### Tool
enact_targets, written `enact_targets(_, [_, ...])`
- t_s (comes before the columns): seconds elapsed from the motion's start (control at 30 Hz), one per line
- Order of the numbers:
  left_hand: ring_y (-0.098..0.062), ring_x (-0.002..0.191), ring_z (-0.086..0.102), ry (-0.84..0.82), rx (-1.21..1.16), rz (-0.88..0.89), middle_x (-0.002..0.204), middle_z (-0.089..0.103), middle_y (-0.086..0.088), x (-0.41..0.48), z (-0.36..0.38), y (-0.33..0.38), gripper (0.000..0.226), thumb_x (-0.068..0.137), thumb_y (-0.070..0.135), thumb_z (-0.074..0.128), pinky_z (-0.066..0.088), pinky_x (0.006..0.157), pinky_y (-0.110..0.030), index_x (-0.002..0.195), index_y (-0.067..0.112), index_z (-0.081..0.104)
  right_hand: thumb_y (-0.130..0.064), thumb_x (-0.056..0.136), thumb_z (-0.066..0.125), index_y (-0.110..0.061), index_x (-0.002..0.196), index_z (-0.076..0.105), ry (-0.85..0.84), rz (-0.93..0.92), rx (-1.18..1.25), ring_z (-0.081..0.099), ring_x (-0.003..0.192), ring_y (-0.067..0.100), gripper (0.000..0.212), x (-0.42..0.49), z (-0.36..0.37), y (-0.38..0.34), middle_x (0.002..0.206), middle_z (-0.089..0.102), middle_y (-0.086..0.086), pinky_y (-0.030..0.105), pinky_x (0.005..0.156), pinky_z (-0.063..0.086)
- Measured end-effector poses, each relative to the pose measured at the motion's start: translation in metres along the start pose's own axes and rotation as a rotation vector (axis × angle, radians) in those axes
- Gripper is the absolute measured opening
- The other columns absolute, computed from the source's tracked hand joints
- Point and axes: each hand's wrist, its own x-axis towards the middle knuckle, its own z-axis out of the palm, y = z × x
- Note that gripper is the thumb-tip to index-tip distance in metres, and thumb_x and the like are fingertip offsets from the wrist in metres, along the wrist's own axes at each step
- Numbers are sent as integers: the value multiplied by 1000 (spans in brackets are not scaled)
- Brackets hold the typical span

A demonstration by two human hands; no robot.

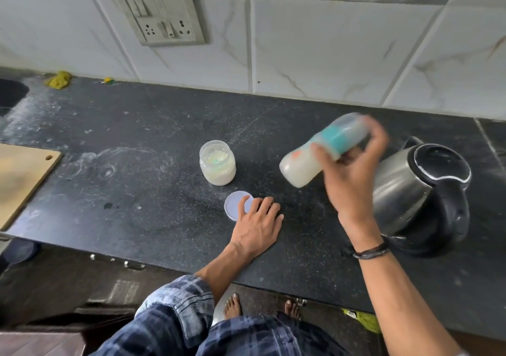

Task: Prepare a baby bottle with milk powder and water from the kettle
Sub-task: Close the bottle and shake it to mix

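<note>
The right hand (353, 169) gripped the baby bottle (301, 166) with fingers curled round its teal collar. It held the bottle tilted in the air over the worktop (164, 177), just beside the kettle (410, 188) near the right edge. Milky white inside, the bottle looked light but smooth, so the collar seemed the surest hold. The left hand (257, 224) lay spread flat near the front edge, fingertips on the loose lid (235, 205). The open jar (217, 164) behind held pale powder.
</note>
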Motion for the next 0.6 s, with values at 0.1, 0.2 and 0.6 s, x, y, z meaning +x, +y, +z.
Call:
enact_targets(0.1, [-25,105,56,-14,8,3,120,59,1,0,-1,0,29,106,41,45,32,107,-57,114,20,62,-15,91,82,-13,149,22,155,-162,67,67,117,21,83,6,2,-5,135,58,-7,34,90,59])
enact_targets(0.2, [-25,105,57,-14,9,8,119,61,1,0,-4,1,29,106,41,46,34,107,-57,113,20,63,-17,85,86,-14,149,30,-115,3,-161,70,101,15,85,5,3,-3,122,60,-9,44,85,61])
enact_targets(0.6, [-25,106,57,-12,1,-12,121,60,2,0,-2,1,29,106,42,45,36,107,-57,114,21,64,-14,87,85,-25,144,29,52,-20,23,71,108,21,80,-6,4,-2,131,65,-4,30,86,59])
